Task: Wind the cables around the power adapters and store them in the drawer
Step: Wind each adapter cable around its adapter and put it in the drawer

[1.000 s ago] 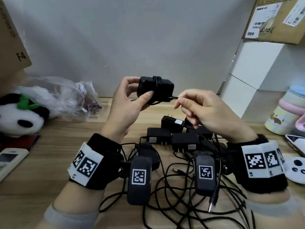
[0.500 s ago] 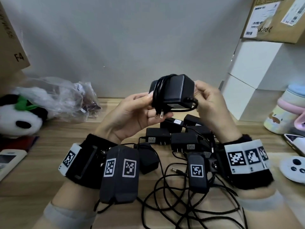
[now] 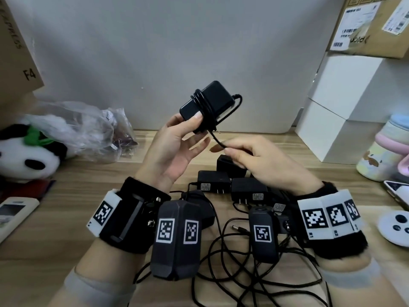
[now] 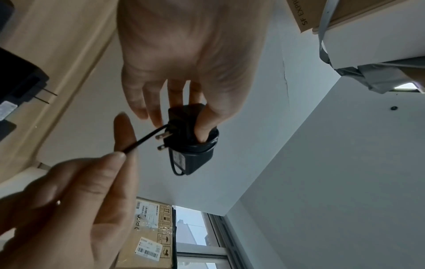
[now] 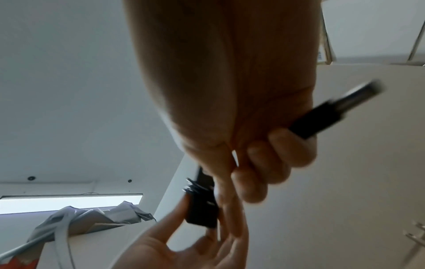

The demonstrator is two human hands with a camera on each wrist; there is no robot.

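My left hand (image 3: 177, 140) holds a black power adapter (image 3: 210, 103) above the desk, thumb pressed on its side, cable loops wound round its middle. The adapter (image 4: 190, 143) shows its two prongs in the left wrist view. A short free length of its cable (image 3: 218, 140) runs down to my right hand (image 3: 247, 156), which pinches it between thumb and fingers. The cable's barrel plug (image 5: 335, 112) sticks out past my curled right fingers. Several more black adapters (image 3: 221, 185) lie on the desk below, with loose cables (image 3: 232, 273) tangled toward me. No drawer is in view.
A panda plush (image 3: 24, 156) and a crumpled plastic bag (image 3: 84, 129) sit at the left, a remote (image 3: 13, 211) at the left edge. White boxes (image 3: 345, 107) stand at the right with cardboard on top, beside a pastel bottle (image 3: 385, 151) and a white controller (image 3: 396, 227).
The adapter has turned in my left hand and tilted up to the left. My right hand has come off the adapter's side and dropped below it, now pinching the cable's free end.
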